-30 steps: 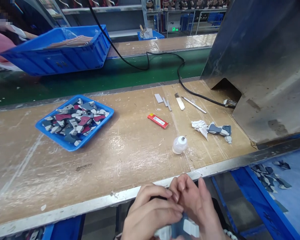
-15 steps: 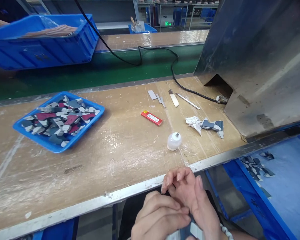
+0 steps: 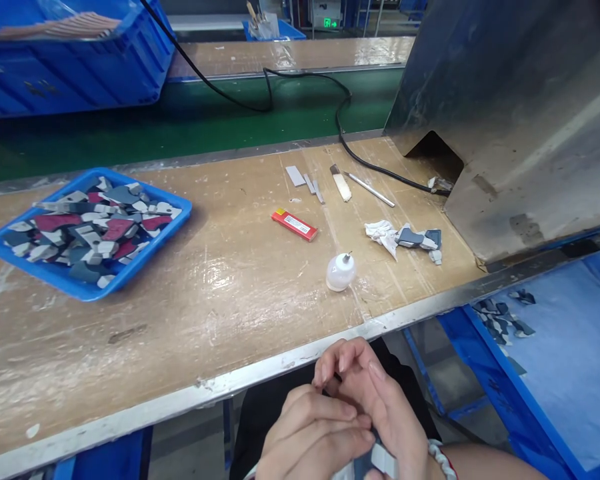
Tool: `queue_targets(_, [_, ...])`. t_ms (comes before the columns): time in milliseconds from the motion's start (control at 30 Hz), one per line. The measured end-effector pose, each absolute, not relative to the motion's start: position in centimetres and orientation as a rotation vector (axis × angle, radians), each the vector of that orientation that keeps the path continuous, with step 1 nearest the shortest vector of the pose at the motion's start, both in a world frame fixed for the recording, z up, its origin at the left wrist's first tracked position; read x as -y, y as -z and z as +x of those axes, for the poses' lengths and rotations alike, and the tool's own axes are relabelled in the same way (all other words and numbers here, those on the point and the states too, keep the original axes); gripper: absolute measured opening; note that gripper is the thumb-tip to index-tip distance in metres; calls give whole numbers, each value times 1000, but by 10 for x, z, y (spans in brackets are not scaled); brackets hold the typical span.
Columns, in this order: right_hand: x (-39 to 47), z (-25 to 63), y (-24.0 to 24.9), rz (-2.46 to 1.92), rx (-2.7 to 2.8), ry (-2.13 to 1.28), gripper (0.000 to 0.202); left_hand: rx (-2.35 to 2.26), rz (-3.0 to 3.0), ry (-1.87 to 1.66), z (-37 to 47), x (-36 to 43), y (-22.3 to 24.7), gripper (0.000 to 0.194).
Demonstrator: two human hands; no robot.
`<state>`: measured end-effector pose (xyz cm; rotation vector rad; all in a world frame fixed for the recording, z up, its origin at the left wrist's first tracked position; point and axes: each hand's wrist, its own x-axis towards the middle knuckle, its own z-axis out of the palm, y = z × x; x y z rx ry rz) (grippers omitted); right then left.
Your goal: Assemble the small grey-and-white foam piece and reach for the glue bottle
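Note:
My left hand (image 3: 310,433) is closed, fingers bent over a small dark grey and white moulded piece (image 3: 383,460) low in the view. Cupped against it, my right hand (image 3: 377,393) has its fingers curled inward and its palm beside the same piece. Much of the piece is hidden by my fingers. Both hands are in front of the table's near edge, above my lap. Nearest to them on the table stands a round translucent bottle (image 3: 340,272) with a white top and thin metal tip.
On the brown table (image 3: 220,267) lie a blue tray (image 3: 153,257) of grey, white and maroon pieces, a red box (image 3: 295,225), a blade tool (image 3: 341,183), a pen-like tool (image 3: 370,189) and crumpled white material (image 3: 381,233) beside grey pieces. A metal housing (image 3: 520,133) stands right; a black cable (image 3: 375,167) crosses.
The camera view has shifted, so table items appear higher and further left. My hands stay together around the piece, with the right fingers slightly more curled.

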<state>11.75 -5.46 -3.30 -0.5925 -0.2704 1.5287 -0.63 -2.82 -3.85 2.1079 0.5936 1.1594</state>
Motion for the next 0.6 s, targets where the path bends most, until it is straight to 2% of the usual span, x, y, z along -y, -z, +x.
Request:
queue_targets(167, [59, 117, 29, -653, 332, -1494, 31, -514, 2194, -1129, -10, 25, 51, 16])
queue_targets(600, [59, 107, 25, -826, 369, -1350, 32, -592, 2145, -1100, -8, 23, 24, 19])
